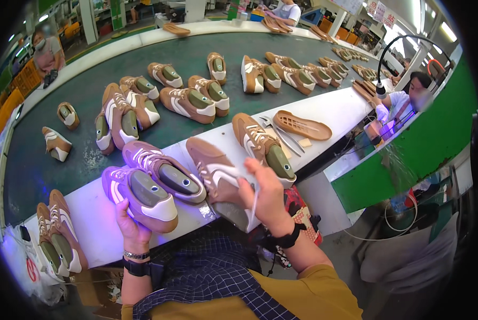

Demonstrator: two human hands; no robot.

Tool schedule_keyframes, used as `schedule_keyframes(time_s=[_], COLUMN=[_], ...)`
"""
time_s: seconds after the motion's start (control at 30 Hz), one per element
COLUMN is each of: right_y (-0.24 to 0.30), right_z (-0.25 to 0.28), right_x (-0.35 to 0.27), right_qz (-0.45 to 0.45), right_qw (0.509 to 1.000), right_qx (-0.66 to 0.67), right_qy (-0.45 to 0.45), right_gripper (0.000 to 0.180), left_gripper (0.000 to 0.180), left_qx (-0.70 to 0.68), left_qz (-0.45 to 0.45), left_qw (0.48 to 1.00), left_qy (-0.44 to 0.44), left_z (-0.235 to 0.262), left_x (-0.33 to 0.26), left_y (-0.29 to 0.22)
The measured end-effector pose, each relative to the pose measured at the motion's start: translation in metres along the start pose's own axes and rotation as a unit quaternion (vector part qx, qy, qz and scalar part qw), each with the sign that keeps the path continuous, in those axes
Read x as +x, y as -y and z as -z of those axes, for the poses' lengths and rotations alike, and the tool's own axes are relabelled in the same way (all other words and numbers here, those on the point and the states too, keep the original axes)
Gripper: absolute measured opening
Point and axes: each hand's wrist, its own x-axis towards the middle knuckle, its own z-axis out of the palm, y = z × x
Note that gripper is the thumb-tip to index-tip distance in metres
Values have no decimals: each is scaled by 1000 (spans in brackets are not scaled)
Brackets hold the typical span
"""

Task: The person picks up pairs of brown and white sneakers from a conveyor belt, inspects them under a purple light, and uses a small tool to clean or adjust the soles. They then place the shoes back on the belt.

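My left hand (133, 228) grips the heel end of a brown and white shoe (140, 198) on a grey last, lit purple, at the near edge of the white ledge (97, 226). My right hand (264, 194) holds a thin white tool (255, 202) against another brown shoe (217, 173) lying tilted on the ledge. A third shoe (164, 169) lies between these two. One more brown shoe (263, 149) stands just right of my right hand.
Many brown shoes lie on the dark green conveyor belt (62, 160). A tan sole (302, 125) and metal tweezers (281, 136) rest on the ledge. Two shoes (57, 240) sit at the near left. A person (404, 101) works at the right; others stand beyond the belt.
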Motion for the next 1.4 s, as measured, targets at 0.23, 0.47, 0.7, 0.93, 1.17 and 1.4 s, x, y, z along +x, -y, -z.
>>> schedule_keyframes(time_s=[0.23, 0.47, 0.7, 0.93, 1.17, 1.4], right_y=[-31, -35, 18, 55, 78, 74], right_z=[-7, -12, -5, -51, -85, -104], right_x=[10, 10, 20, 33, 27, 10], right_qz=[-184, -355, -348, -326, -311, -306], right_qw=[907, 773, 649, 465, 330, 262], right_qx=[170, 406, 651, 753, 780, 787], right_qy=[339, 336, 184, 333, 432, 467], right_gripper=[63, 50, 69, 105, 77, 104], left_gripper=[50, 47, 74, 91, 105, 105], left_qx=[23, -5, 65, 76, 89, 23], left_qz=[-3, 23, 20, 9, 22, 55], left_qw=[998, 999, 997, 980, 982, 966], left_qy=[-52, -32, 36, 186, 164, 252], left_z=[19, 14, -6, -27, -30, -4], left_x=[-8, -18, -38, -46, -59, -66], left_y=[2, -12, -46, -59, -66, -62])
